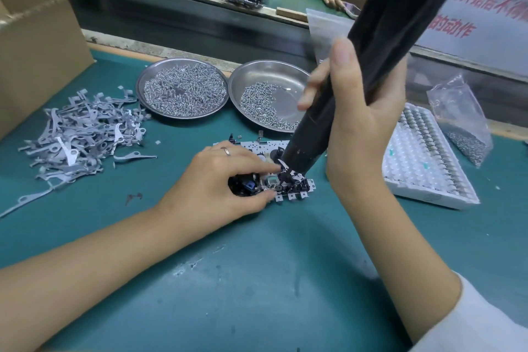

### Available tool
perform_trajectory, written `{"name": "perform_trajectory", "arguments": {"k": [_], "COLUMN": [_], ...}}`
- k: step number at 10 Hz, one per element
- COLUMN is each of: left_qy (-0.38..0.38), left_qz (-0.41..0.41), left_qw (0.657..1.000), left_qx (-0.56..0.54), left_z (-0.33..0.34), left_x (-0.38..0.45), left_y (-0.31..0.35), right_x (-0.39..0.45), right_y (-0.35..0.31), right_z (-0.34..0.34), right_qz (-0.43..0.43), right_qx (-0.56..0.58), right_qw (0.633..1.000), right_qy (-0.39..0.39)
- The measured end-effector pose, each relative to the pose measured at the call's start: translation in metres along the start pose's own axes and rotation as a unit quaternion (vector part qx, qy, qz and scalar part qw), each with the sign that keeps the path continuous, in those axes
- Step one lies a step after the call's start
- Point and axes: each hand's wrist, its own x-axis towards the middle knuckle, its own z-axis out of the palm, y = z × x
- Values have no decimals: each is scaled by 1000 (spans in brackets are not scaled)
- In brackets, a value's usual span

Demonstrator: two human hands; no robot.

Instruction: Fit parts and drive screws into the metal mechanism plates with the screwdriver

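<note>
Mid-task: my right hand (357, 111) grips the screwdriver (371, 60) on the mechanism plate (285, 180); my left hand (220, 177) pinches it steady; screws (263, 106) remain.

R hand (357, 120) round screwdriver (380, 46), tip on mechanism plate (285, 177) under L hand (220, 180).

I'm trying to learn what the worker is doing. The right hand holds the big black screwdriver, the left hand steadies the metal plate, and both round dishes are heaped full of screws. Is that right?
Not quite. In the head view, only the left dish is heaped full; the right dish has a small scattering and mostly bare metal. The right hand does hold the black screwdriver, and the left hand steadies the metal plate.
</note>
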Motion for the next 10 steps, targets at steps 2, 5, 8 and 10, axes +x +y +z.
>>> {"name": "perform_trajectory", "arguments": {"k": [2, 5, 8, 10], "left_qy": [196, 250, 230, 234], "left_qz": [-36, -34, -36, -10], "left_qw": [978, 967, 972, 972], "left_qx": [-57, -26, -13, 13], "left_z": [-23, -29, -26, -21], "left_x": [15, 18, 16, 18], "left_y": [-11, -25, -29, -32], "right_x": [-56, -102, -123, -69], "right_y": [17, -7, -61, -105], "right_z": [-14, -22, -164, -197], "right_qz": [-201, -131, -134, -54], "right_qx": [-305, -609, -731, -653], "right_qw": [928, 641, 626, 755], "right_qy": [-68, -449, -237, -8]}}
